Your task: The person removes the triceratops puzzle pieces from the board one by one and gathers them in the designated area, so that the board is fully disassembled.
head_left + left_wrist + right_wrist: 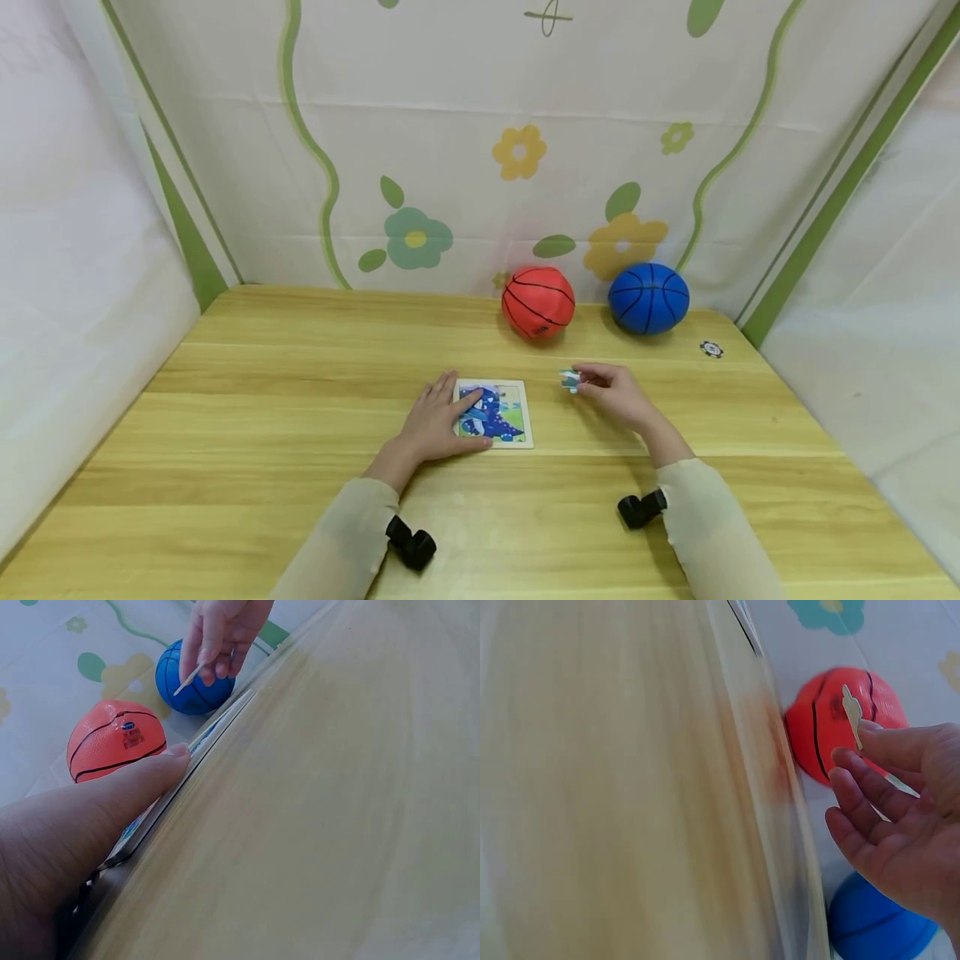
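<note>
A small jigsaw puzzle (pixel 512 433) in a white frame lies flat on the table, showing a blue dinosaur picture with a pale gap near its upper right. My left hand (pixel 435 421) rests spread over its left side, thumb along the near edge and fingers at the far left corner. To the right of the frame, my right hand (pixel 617 395) pinches a puzzle piece (pixel 570 380) between thumb and fingertips, above the table. In the right wrist view that piece (pixel 852 714) appears edge-on, its other fingers loosely bent below.
A red ball (pixel 537 302) with black lines sits at the table's back edge, and a blue ball (pixel 648 298) stands to its right. A black-and-white round chip (pixel 712 349) lies near the back right corner. Patterned cloth (pixel 465 167) hangs behind the wooden table (pixel 300 358).
</note>
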### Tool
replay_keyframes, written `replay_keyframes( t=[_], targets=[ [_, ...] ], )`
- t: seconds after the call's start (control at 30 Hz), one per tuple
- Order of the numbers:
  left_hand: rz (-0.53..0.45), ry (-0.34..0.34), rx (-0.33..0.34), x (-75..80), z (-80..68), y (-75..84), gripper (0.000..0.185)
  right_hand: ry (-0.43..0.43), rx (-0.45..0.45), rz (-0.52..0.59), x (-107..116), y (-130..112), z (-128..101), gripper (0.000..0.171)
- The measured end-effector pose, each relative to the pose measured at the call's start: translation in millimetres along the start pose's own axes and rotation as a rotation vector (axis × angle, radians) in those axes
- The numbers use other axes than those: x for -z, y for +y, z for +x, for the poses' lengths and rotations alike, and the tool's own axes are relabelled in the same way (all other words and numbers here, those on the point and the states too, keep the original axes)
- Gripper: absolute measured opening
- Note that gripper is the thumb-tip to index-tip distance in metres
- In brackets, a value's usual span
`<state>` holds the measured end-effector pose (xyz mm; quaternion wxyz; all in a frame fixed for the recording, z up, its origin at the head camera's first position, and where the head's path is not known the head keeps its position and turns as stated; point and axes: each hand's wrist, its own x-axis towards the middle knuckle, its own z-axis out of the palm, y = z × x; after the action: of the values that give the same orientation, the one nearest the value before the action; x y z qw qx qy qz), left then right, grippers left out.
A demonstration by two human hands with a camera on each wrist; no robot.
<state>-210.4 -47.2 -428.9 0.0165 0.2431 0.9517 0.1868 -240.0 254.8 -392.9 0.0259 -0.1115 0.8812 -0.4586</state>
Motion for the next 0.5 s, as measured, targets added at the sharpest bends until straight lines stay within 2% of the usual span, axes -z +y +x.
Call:
replay_keyframes(
  t=[0.3,0.5],
  targets=[
    [-0.011,0.012,-0.002,-0.3,-0.6,-1.2,0.083,0.044,-0.034,0.013,35.6,25.0,-13.8,0.037],
    [-0.021,0.005,0.002,0.3,-1.8,0.8,0.081,0.078,-0.047,-0.030,57.3,48.4,-20.3,0.040]
  ],
)
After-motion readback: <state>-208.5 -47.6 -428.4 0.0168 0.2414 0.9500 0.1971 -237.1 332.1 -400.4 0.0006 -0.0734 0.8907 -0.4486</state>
